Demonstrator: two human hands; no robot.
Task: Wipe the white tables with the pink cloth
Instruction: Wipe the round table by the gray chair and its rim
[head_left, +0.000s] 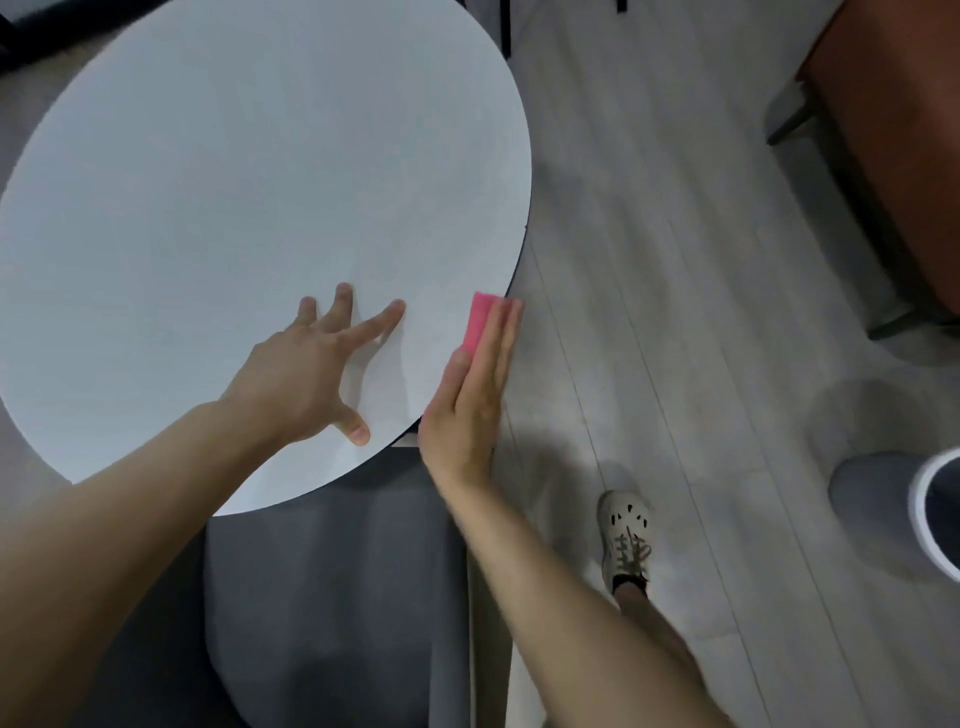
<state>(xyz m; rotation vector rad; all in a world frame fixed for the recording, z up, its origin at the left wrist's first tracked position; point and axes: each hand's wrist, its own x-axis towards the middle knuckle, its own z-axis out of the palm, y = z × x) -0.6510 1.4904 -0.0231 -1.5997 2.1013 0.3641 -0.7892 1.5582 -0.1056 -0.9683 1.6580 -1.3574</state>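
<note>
We see the left hand (317, 374) lying flat on the round white bench (208, 182), near its right edge, with fingers spread wide and holding nothing. The right hand (470, 400) is at the right edge of the bench, fingers straight and close together, pressing on the folded pink cloth (480, 325). The fingers cover part of the cloth, so we cannot tell its full shape. Its long side runs the same way as the fingers, along the edge, pointing away from us. The far and left parts of the bench are cut off.
</note>
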